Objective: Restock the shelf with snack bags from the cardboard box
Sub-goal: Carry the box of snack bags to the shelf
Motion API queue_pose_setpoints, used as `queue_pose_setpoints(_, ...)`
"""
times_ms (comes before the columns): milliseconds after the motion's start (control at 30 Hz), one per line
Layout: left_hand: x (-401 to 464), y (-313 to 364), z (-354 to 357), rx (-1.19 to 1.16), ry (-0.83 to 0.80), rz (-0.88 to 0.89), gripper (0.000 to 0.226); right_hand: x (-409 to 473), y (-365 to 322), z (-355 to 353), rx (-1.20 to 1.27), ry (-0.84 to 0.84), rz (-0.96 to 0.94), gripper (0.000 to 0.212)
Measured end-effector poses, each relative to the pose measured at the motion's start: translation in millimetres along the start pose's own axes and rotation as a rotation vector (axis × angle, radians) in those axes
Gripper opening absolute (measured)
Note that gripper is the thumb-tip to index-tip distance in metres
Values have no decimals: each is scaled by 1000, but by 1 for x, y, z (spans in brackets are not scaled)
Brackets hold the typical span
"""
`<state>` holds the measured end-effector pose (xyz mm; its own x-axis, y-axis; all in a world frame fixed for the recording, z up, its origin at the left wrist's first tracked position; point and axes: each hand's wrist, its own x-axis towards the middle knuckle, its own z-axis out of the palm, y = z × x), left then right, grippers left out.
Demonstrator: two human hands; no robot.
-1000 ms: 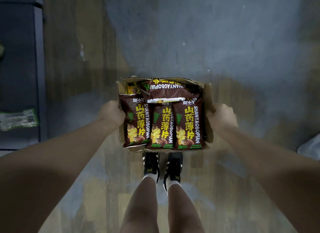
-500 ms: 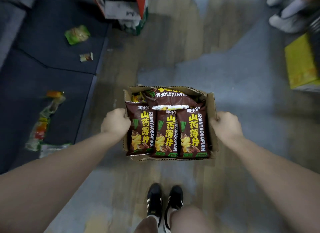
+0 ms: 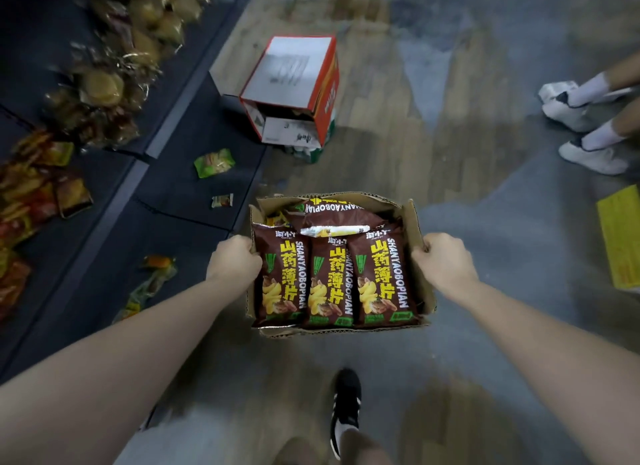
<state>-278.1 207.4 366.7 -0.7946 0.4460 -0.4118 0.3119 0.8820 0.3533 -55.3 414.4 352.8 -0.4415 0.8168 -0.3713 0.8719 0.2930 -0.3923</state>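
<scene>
Dim, flat indoor light; we see no clear source. Grey and wood-patterned floor [image 3: 450, 125] shows soft patchy sheen. Brown snack bags with yellow lettering [image 3: 332, 277] read sharp at centre. Dark shelf of loose wrapped snacks [image 3: 104, 84] smears with blur upper left. Wide-angle bending at edges stretches our forearms.

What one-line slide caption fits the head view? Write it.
Both hands, left and right, carry a cardboard box of brown snack bags beside dark shelving.
</scene>
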Motion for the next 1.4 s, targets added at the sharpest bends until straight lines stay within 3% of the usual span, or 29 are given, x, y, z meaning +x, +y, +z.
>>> queue_pose_setpoints(333,93,62,-82,-116,43,-29,21,114,-85,-76,10,71,-95,32)
queue_pose_setpoints(667,220,97,-165,-184,77,-41,19,220,-192,-125,-8,131,-142,33)
queue_pose_setpoints(1000,288,147,-225,-268,109,-58,20,307,-268,-184,-44,181,-196,31)
queue_pose_setpoints(1400,374,200,-273,-447,153,-229,31,444,-357,-232,-62,57,-329,32)
